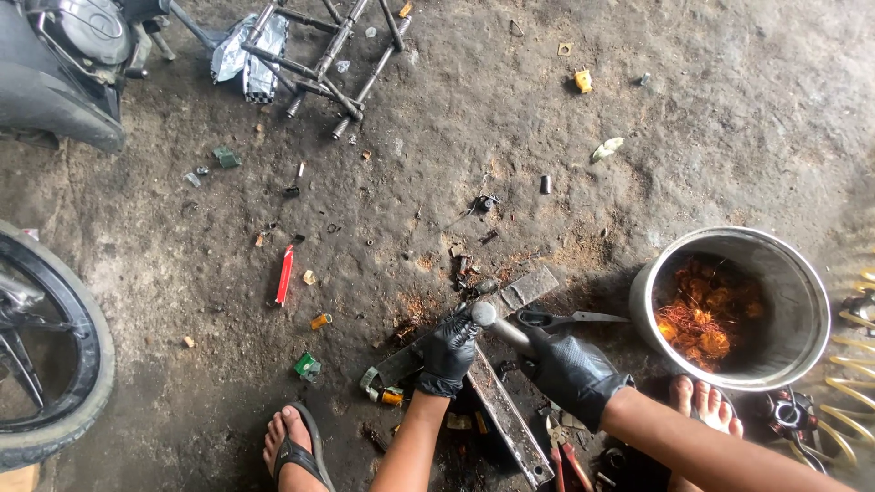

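**Hammer being held over a small part on a metal bar**

Hammer [499,326], with a rounded steel head and pale handle, is being gripped in the right hand [570,369], whose black-gloved fingers are wrapping closed around the handle. Its head is hovering just beside the left hand [448,351], also black-gloved, whose fingers are pinching shut on a small dark part; what the part is cannot be told. That hand is pressing the part onto a flat metal bar [510,424] lying on the concrete floor [437,118], apparently so the bar is serving as a hard backing under it.

Near the camera, the person's feet are resting on either side of the bar, the left foot in a sandal [296,446], suggesting a squat that keeps the work close.

Just beyond the hands, a pair of pliers [570,319] is lying within reach. To the right, a steel pot [729,305] is holding tangled copper-coloured wire. Farther left, a red lighter-like stick [285,273] is lying among scattered scraps, and a tyre [55,351] is showing at the edge. Farthest away, a tubular metal frame [333,55] is lying on the floor.
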